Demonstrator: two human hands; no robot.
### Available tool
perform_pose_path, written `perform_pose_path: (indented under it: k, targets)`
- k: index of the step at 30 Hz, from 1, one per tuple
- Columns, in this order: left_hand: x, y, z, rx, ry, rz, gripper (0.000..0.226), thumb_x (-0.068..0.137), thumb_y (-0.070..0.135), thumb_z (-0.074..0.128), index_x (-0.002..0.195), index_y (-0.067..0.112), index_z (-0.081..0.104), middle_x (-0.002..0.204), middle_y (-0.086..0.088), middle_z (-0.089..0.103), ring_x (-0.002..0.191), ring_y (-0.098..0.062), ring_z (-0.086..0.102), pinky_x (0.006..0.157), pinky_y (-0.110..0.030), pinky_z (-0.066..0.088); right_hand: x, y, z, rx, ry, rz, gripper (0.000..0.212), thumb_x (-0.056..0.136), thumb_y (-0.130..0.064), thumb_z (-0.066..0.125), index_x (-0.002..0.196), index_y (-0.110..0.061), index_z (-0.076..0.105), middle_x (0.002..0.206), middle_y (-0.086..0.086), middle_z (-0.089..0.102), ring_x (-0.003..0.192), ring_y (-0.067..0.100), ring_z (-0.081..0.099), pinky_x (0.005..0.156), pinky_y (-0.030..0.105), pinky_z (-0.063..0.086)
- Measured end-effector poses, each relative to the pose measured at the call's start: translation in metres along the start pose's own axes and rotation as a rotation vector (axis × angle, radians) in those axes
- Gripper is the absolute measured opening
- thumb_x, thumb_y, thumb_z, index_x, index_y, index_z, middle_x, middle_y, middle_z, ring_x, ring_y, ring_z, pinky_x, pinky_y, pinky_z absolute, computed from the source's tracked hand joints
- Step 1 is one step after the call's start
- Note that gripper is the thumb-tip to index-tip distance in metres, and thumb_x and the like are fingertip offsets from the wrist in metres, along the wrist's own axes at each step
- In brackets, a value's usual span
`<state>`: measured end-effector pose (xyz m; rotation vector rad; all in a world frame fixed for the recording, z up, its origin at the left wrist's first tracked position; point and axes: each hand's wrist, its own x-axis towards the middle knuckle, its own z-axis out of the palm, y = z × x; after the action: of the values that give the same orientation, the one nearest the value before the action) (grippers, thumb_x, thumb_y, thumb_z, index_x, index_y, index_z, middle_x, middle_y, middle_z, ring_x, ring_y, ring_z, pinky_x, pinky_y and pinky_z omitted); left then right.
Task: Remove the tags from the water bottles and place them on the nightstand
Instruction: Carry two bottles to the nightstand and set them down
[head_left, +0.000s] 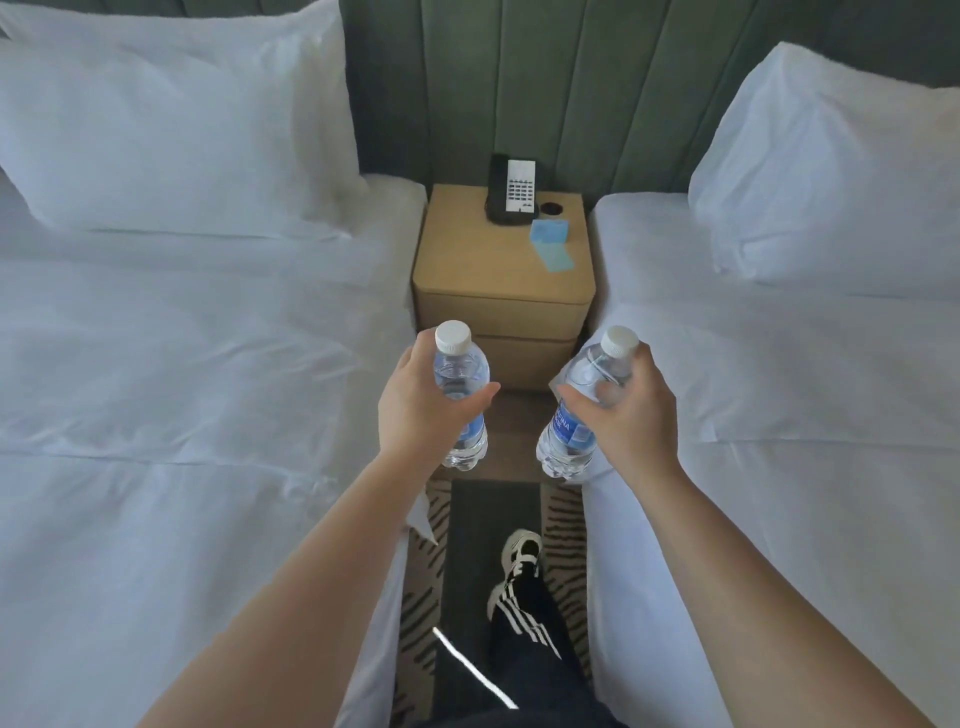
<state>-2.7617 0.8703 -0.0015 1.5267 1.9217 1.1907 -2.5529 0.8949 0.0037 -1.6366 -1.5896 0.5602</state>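
Note:
I hold two small clear water bottles with white caps over the gap between two beds. My left hand (421, 410) grips the left bottle (461, 371) upright around its middle. My right hand (626, 410) grips the right bottle (569, 431), which tilts with its cap to the upper right and shows a blue label. No tag shows around either bottle neck. The tan nightstand (483, 260) stands just beyond the bottles, against the green headboard. Two light blue paper tags (553, 244) lie on its right side.
A black phone with a white keypad (511, 192) sits at the back of the nightstand, a small dark round socket (550, 208) beside it. White beds with pillows flank the narrow aisle (156, 312) (805, 338). My leg and striped shoe (519, 561) stand on patterned carpet.

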Motion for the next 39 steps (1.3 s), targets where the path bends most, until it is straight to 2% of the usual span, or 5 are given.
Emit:
perform_pose_path:
  k: [8,18,31,36,39]
  targets:
    - [0.168,0.004,0.075,0.001,0.045,-0.071,0.054,0.066,0.043,0.081,0.106,0.029,0.046,0.1,0.008,0.059,0.088,-0.013,0.058,0.074,-0.037,0.055,0.187,0.025,0.049,0.033,-0.063,-0.042,0.066,0.066,-0.042,0.081,0.121,-0.021,0.05,0.112,-0.004,0.062,0.1,0.014,0.06,0.079,0.036,0.054]
    - [0.327,-0.002,0.116,-0.004,0.099,-0.168,0.056,0.067,0.041,0.082,0.11,0.025,0.049,0.104,0.005,0.061,0.094,-0.016,0.059,0.076,-0.036,0.054,0.36,0.022,0.109,0.071,-0.139,-0.059,0.057,0.065,-0.04,0.081,0.111,-0.02,0.052,0.1,-0.004,0.063,0.093,0.013,0.06,0.074,0.031,0.051]
    - [0.548,-0.098,0.151,0.001,-0.022,-0.216,0.066,0.068,0.041,0.082,0.12,0.026,0.045,0.114,0.003,0.06,0.102,-0.018,0.059,0.087,-0.043,0.055,0.53,0.024,0.26,0.079,-0.216,0.034,0.058,0.065,-0.04,0.082,0.11,-0.022,0.05,0.1,-0.005,0.06,0.094,0.013,0.059,0.077,0.042,0.054]
    - [0.634,-0.135,0.168,0.029,-0.092,-0.212,0.065,0.067,0.042,0.082,0.119,0.027,0.045,0.11,0.005,0.06,0.098,-0.016,0.059,0.083,-0.039,0.054,0.596,0.025,0.322,0.114,-0.261,0.049,0.063,0.065,-0.034,0.084,0.116,-0.022,0.051,0.108,-0.01,0.058,0.101,0.009,0.057,0.078,0.019,0.047]
    - [0.676,-0.16,0.184,0.022,-0.121,-0.234,0.062,0.066,0.043,0.081,0.115,0.029,0.045,0.107,0.007,0.06,0.096,-0.016,0.059,0.08,-0.036,0.053,0.635,0.031,0.356,0.129,-0.291,0.064,0.06,0.065,-0.031,0.084,0.114,-0.019,0.053,0.107,-0.004,0.061,0.098,0.012,0.058,0.084,0.031,0.049]
